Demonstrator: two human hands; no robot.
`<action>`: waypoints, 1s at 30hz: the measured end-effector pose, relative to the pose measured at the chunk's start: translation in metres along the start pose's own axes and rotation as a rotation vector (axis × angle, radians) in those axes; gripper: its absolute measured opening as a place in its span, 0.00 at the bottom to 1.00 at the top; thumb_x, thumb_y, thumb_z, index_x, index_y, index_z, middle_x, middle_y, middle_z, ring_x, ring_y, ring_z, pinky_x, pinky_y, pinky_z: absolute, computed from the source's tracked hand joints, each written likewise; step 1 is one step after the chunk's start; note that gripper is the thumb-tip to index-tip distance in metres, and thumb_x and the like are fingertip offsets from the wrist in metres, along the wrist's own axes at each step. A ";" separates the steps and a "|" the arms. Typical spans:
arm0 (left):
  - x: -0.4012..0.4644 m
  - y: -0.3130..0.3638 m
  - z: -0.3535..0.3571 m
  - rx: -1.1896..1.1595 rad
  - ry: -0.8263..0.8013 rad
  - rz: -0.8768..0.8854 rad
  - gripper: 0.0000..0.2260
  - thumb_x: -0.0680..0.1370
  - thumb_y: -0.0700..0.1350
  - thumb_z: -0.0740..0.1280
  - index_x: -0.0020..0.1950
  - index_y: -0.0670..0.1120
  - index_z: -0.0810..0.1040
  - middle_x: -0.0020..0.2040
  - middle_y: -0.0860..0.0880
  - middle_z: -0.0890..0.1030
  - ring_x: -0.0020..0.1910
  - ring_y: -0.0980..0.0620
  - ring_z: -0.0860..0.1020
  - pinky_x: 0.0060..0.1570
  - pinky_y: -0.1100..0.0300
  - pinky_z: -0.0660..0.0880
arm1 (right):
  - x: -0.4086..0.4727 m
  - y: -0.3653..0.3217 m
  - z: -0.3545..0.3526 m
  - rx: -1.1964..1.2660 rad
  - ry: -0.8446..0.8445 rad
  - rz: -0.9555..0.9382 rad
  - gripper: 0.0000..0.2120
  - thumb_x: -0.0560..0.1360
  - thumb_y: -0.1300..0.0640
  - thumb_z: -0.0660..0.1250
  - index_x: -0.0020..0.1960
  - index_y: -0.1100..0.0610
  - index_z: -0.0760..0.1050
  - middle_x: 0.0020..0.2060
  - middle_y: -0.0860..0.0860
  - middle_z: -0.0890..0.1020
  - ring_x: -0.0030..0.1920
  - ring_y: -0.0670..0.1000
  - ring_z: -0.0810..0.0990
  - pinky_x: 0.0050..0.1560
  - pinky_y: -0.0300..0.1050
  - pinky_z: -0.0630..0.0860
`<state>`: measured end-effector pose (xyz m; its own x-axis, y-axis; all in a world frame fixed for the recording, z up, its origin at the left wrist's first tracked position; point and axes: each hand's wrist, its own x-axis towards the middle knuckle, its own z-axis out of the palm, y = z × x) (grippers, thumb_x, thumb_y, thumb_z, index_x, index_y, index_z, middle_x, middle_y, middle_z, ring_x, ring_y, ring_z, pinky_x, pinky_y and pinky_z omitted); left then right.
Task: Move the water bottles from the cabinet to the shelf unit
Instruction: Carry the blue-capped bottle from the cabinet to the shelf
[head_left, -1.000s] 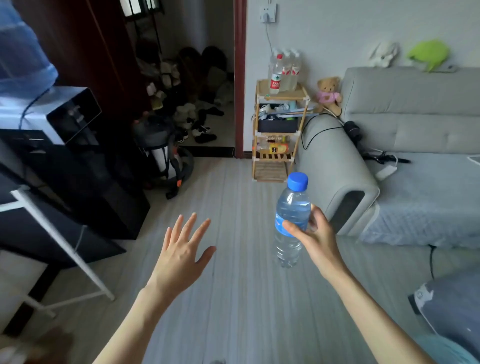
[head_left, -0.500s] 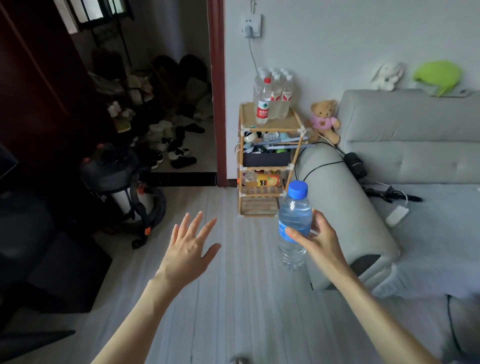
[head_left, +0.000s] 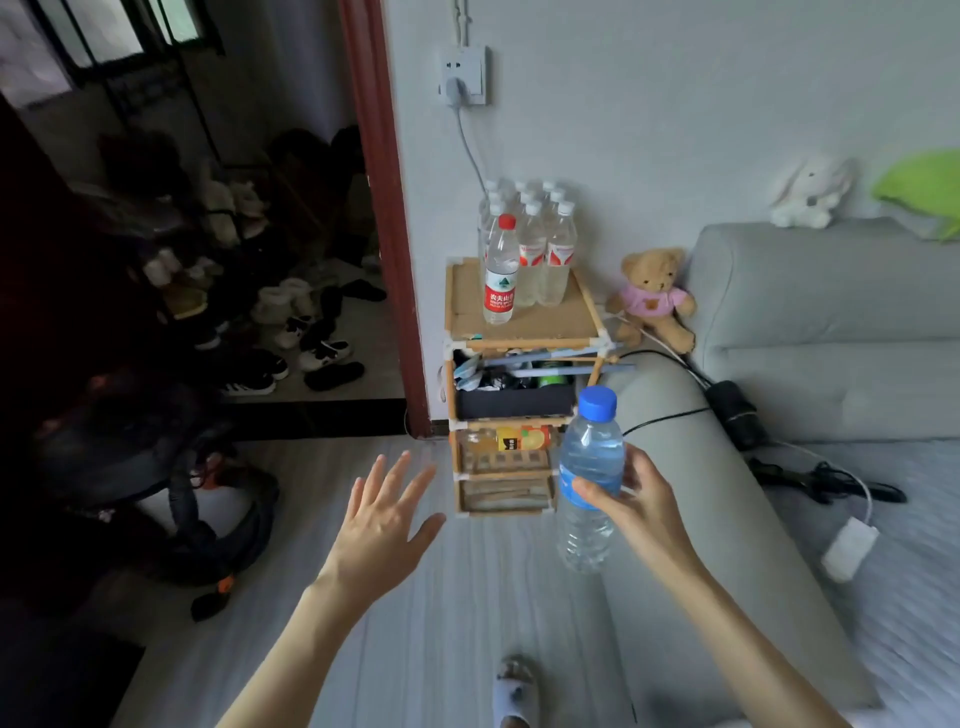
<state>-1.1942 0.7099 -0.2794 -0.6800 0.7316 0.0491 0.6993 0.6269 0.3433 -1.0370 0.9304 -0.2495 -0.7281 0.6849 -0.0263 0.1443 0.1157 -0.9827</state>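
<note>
Item: blue-capped water bottle in transit to the wooden shelf unit

Left hand, 7 o'clock: fingers spread, empty, likely balancing. Shelf unit, 12 o'clock, top tier stocked with a red-capped bottle and a bottle pack. Right hand, 4 o'clock, grips the bottle upright, ready to set down. Grey plank floor, sofa at 3 o'clock.

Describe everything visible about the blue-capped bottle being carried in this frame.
The blue-capped bottle is clear, ribbed plastic with a blue screw cap and a blue label band round its middle. It looks full of water. It is upright, tilted slightly, carried in the air in front of the lower tiers of the shelf unit and beside the sofa arm, touching neither. The right hand grips it round the label, thumb in front and fingers behind. The left hand is spread open and clear of it.
</note>
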 end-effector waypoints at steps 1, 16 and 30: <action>0.024 0.002 0.000 -0.001 0.003 -0.011 0.40 0.67 0.71 0.37 0.73 0.52 0.57 0.75 0.45 0.56 0.74 0.42 0.48 0.71 0.46 0.47 | 0.025 -0.003 -0.004 0.000 -0.003 -0.005 0.19 0.66 0.59 0.75 0.53 0.49 0.73 0.50 0.44 0.82 0.49 0.41 0.80 0.49 0.39 0.76; 0.266 0.001 0.021 -0.008 -0.096 -0.064 0.38 0.66 0.66 0.38 0.74 0.54 0.53 0.76 0.47 0.53 0.75 0.43 0.46 0.72 0.48 0.46 | 0.296 -0.020 -0.005 0.016 -0.070 -0.005 0.19 0.66 0.60 0.75 0.52 0.47 0.72 0.49 0.46 0.81 0.50 0.46 0.80 0.52 0.43 0.75; 0.442 -0.056 0.081 0.053 -0.261 0.005 0.23 0.76 0.55 0.52 0.70 0.54 0.51 0.73 0.47 0.57 0.74 0.45 0.49 0.69 0.44 0.55 | 0.457 0.002 0.042 0.050 -0.054 0.010 0.26 0.65 0.57 0.76 0.58 0.43 0.70 0.56 0.49 0.80 0.57 0.49 0.79 0.56 0.44 0.75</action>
<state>-1.5159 1.0205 -0.3530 -0.6012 0.7749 -0.1954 0.7181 0.6311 0.2935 -1.3973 1.2137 -0.2710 -0.7624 0.6456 -0.0443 0.1187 0.0722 -0.9903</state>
